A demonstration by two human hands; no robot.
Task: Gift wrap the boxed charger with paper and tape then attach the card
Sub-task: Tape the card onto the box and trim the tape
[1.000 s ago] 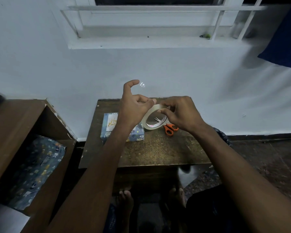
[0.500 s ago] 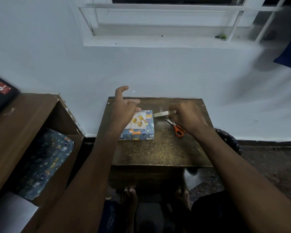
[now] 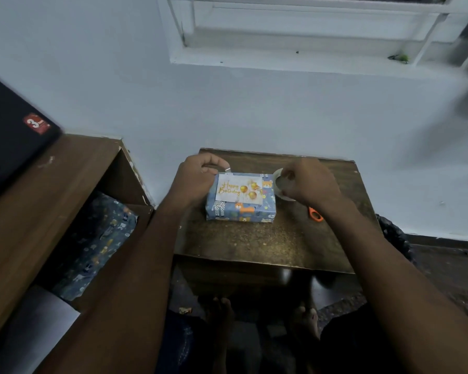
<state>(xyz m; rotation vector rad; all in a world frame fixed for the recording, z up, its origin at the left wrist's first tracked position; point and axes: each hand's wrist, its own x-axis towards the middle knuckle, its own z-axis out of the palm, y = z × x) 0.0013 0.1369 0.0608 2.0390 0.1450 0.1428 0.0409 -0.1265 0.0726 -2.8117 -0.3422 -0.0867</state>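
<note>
The wrapped box (image 3: pixel 243 211), in blue animal-print paper, lies on the small dark wooden table (image 3: pixel 254 244). A white "Happy Birthday" card (image 3: pixel 239 190) with gold balloons lies on its top. My left hand (image 3: pixel 196 179) is at the box's far left corner and pinches a short piece of tape (image 3: pixel 227 170) by the card's top edge. Right of the box, my right hand (image 3: pixel 308 182) holds the tape roll (image 3: pixel 278 182) down at the table; most of the roll is hidden under the fingers.
Orange-handled scissors (image 3: pixel 316 214) lie on the table under my right wrist. A wooden shelf unit (image 3: pixel 52 201) stands at the left with spare wrapping paper (image 3: pixel 97 244) inside and a dark box (image 3: pixel 14 136) on top. The white wall is close behind the table.
Both hands have come down from mid-air. The left hand carried the torn tape piece to the card's top edge; the right hand lowered the roll to the table right of the box.
</note>
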